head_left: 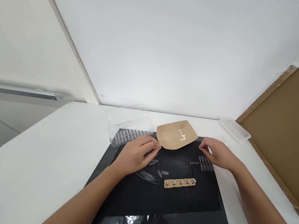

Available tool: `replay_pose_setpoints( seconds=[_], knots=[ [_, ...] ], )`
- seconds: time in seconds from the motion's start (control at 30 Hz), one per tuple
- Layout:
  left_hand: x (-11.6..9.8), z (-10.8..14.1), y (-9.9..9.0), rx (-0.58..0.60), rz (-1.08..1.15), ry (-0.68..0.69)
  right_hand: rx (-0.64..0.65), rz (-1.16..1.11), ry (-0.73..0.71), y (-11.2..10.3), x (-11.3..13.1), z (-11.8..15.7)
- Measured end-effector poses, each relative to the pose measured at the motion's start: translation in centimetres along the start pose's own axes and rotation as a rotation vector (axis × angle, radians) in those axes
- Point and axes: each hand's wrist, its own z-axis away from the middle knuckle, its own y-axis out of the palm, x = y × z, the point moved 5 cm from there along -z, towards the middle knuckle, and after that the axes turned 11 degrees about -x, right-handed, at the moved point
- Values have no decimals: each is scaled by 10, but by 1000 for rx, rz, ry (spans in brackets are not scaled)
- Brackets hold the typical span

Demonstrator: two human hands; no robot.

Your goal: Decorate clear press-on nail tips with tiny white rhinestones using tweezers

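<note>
My left hand [137, 154] is closed in a pinch beside the near left edge of a brown paper tray [170, 136]. Anything between its fingertips is too small to name. My right hand [219, 153] also has its fingers pressed together, right of the tray and just above a sprue of clear false nail tips [205, 164]; what it pinches, if anything, is hidden. Several loose nail tips [165, 173] lie on the black mat [181, 208] near my left hand. In front of them is a wooden strip [180, 183] with several round metal studs. Small white pieces [182, 136] sit in the tray.
At the back left, a clear plastic box [149, 125] holds rows of nail tips, with a transparent lid [124, 112] behind it. A translucent container [234, 130] stands at the back right of the white table [39, 156]. Brown cardboard [286, 137] rises along the right side.
</note>
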Motion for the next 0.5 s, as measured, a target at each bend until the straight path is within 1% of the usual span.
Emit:
replay_pose_setpoints(
  seconds=[0.13, 0.33, 0.4, 0.5],
  knots=[
    [6, 2, 1, 120, 120, 21, -10, -101, -32, 15, 15, -1],
    [0, 9, 19, 332, 185, 15, 12, -228, -68, 36, 38, -1],
    [-1, 11, 24, 375, 179, 20, 23, -237, -75, 40, 43, -1],
    [2, 13, 26, 387, 153, 12, 38, -235, -71, 43, 45, -2]
  ],
)
